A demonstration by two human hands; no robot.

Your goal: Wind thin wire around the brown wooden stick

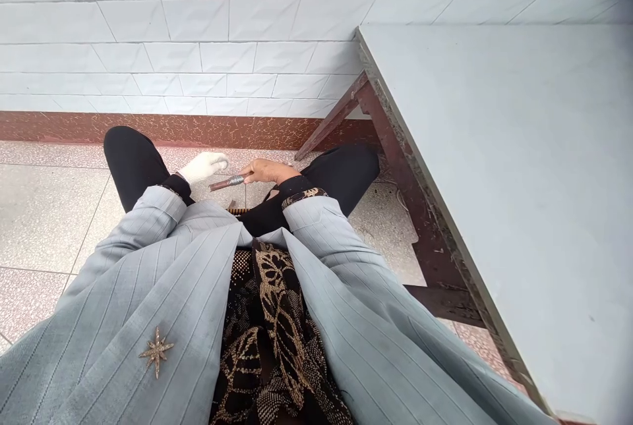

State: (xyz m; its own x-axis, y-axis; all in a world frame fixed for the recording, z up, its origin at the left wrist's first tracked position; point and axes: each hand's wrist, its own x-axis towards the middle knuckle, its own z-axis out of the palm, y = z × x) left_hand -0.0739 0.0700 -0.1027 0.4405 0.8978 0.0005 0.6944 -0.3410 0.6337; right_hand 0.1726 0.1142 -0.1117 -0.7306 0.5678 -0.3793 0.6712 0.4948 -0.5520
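My left hand [202, 167] wears a white glove and is held over my lap, its fingers drawn together. A greyish patch shows at its fingertips; whether it is a held object I cannot make out. My bare right hand [270, 171] is closed round a short brown wooden stick [220, 185] with a silvery wrapped band [236, 180] near my fingers. The stick's free end points left, just below the gloved fingers and apart from them. The part inside my right hand is hidden.
A table with a pale top [494, 148] and dark red wooden legs [395, 155] stands close on my right. White wall tiles [262, 16] with a brown skirting band [198, 130] rise ahead. The floor [44, 214] is speckled tile. My knees are spread on both sides.
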